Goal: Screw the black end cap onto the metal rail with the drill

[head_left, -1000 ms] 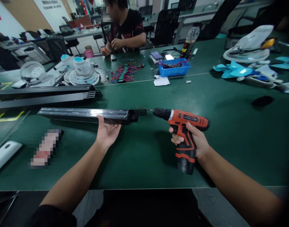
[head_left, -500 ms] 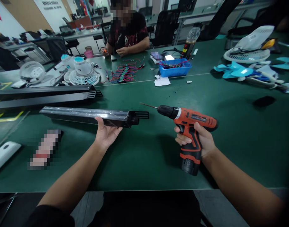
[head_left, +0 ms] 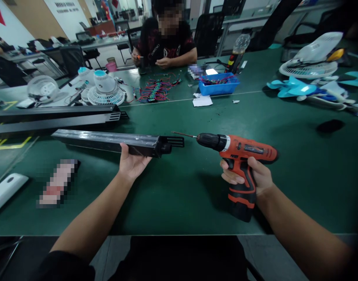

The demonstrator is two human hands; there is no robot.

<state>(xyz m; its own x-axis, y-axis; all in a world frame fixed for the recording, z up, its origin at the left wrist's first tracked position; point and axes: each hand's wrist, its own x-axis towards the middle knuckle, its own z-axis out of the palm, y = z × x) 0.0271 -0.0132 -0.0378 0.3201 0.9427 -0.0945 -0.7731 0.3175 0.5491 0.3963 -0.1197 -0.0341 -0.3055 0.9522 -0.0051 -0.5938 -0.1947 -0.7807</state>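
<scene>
My left hand holds a long black bar from underneath near its right end, lifting it a little off the green table; the thumb lies against its near side. My right hand is wrapped round the grip of a red and black cordless drill. Its thin bit points left toward the bar's ribbed right end, a short gap apart.
Two more long black bars lie at the left. A white flat part sits at the near left. Across the table a person in a black shirt handles wires; small fans, a blue tray and blue fan blades lie beyond.
The drill and my right hand have drifted to the right and slightly down. The bar's right end has risen a little in my left hand.
</scene>
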